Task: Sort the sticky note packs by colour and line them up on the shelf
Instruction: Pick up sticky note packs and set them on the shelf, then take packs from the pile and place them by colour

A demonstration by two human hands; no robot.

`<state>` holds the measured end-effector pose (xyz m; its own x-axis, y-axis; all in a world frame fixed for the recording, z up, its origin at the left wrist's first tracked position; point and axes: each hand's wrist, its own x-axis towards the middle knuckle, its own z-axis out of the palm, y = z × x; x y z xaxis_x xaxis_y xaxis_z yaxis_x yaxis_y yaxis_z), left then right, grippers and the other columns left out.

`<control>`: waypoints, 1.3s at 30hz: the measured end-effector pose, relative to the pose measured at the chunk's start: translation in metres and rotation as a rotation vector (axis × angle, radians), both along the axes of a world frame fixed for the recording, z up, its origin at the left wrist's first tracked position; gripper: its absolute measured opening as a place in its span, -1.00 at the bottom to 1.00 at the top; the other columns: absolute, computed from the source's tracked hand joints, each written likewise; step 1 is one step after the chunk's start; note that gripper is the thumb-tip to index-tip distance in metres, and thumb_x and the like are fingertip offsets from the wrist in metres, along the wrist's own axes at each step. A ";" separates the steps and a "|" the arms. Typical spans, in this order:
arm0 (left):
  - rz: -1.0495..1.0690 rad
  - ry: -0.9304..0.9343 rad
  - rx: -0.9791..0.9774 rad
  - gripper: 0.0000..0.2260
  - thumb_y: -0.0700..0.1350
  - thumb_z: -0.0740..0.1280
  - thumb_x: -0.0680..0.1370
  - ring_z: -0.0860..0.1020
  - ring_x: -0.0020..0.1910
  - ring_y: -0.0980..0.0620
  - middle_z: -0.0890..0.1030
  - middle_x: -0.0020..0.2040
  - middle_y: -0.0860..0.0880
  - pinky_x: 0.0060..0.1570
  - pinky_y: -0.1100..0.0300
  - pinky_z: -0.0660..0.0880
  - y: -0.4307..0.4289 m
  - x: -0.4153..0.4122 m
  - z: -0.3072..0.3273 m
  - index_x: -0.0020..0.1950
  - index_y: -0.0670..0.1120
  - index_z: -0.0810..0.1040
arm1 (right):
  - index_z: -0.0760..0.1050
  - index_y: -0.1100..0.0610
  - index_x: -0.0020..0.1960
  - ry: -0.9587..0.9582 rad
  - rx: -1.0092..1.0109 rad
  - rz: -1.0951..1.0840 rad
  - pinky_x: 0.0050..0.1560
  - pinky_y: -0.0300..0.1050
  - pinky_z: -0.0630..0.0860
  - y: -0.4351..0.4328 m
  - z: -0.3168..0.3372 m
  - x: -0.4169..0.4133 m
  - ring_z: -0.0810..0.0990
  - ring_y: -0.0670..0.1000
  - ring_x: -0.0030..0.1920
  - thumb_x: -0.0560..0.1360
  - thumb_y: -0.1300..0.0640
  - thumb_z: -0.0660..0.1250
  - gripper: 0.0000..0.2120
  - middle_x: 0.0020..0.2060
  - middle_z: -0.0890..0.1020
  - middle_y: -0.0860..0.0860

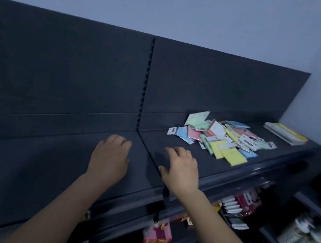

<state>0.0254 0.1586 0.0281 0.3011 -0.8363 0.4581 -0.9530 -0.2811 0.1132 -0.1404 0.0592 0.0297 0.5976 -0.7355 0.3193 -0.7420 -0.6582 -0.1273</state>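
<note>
A loose heap of sticky note packs (222, 136) lies on the dark top shelf (54, 159), right of the middle; yellow, blue, pink and green packs are mixed together. My left hand (111, 156) rests palm down on the shelf, left of the seam between the two shelf boards, holding nothing. My right hand (181, 169) hovers or rests just right of that seam with relaxed fingers, also holding nothing. Both hands are well short of the heap, which starts a hand's width beyond my right fingertips.
A flat stack of yellow and white booklets (286, 133) lies at the shelf's far right end. A dark back panel (58, 67) rises behind the shelf. Lower shelves hold packaged goods (157, 234) and bottles (301, 238) at the right.
</note>
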 end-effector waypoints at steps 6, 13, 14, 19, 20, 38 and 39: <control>-0.120 -0.019 0.025 -0.69 -0.11 0.41 0.47 0.47 0.19 -0.07 0.55 0.15 -0.06 0.07 0.05 0.41 -0.072 -0.043 -0.007 0.18 -0.14 0.55 | 0.27 0.03 0.44 0.027 0.061 -0.135 0.30 0.00 0.28 -0.054 -0.004 -0.055 0.31 0.10 0.35 0.53 -0.08 0.28 -0.48 0.34 0.38 0.03; -0.253 -0.033 0.013 -0.63 -0.15 0.62 0.12 0.61 -0.17 -0.13 0.62 -0.20 -0.08 -0.29 0.05 0.53 -0.180 -0.082 -0.022 -0.14 -0.17 0.63 | 0.32 0.04 0.40 0.039 0.132 -0.283 0.29 0.02 0.33 -0.139 -0.016 -0.105 0.36 0.09 0.31 0.52 -0.11 0.30 -0.49 0.30 0.44 0.03; -0.270 -0.025 0.019 -0.63 -0.14 0.61 0.14 0.61 -0.17 -0.13 0.61 -0.19 -0.08 -0.29 0.05 0.53 -0.197 -0.086 -0.024 -0.12 -0.18 0.64 | 0.33 0.04 0.40 0.043 0.138 -0.302 0.28 0.03 0.34 -0.153 -0.017 -0.111 0.37 0.09 0.31 0.52 -0.11 0.30 -0.50 0.29 0.44 0.03; -0.316 0.041 0.086 -0.67 -0.07 0.44 0.42 0.53 0.07 -0.09 0.59 0.02 -0.07 0.01 0.05 0.47 -0.270 -0.109 -0.031 0.15 -0.15 0.58 | 0.31 0.04 0.41 0.077 0.197 -0.382 0.29 0.04 0.33 -0.220 -0.025 -0.132 0.35 0.11 0.34 0.53 -0.13 0.27 -0.49 0.32 0.42 0.05; -0.327 0.048 0.091 -0.68 -0.05 0.39 0.47 0.50 0.12 -0.07 0.57 0.07 -0.05 0.07 0.08 0.44 -0.284 -0.113 -0.033 0.20 -0.12 0.55 | 0.31 0.04 0.41 0.086 0.218 -0.400 0.29 0.04 0.33 -0.232 -0.028 -0.134 0.34 0.12 0.35 0.53 -0.14 0.26 -0.49 0.33 0.42 0.05; -0.018 0.306 0.432 -0.50 0.06 0.45 0.39 0.45 0.17 -0.08 0.50 0.19 -0.07 0.07 0.07 0.44 -0.393 -0.161 -0.061 0.23 -0.09 0.40 | 0.23 0.11 0.43 0.208 0.554 -0.499 0.34 0.05 0.26 -0.341 -0.049 -0.168 0.27 0.14 0.38 0.23 -0.42 0.42 -0.03 0.36 0.35 0.10; -0.018 0.375 0.424 -0.56 0.02 0.42 0.43 0.48 0.15 -0.08 0.52 0.18 -0.08 0.04 0.08 0.46 -0.394 -0.163 -0.062 0.23 -0.09 0.41 | 0.23 0.12 0.42 0.163 0.559 -0.481 0.32 0.03 0.29 -0.342 -0.050 -0.171 0.28 0.14 0.37 0.24 -0.40 0.43 -0.05 0.35 0.37 0.09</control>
<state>-0.1377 -0.2350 -0.0337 0.3629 -0.9302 -0.0544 -0.8743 -0.3601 0.3254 -0.3114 -0.2832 -0.0208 0.1777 -0.9537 -0.2425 -0.9692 -0.1268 -0.2112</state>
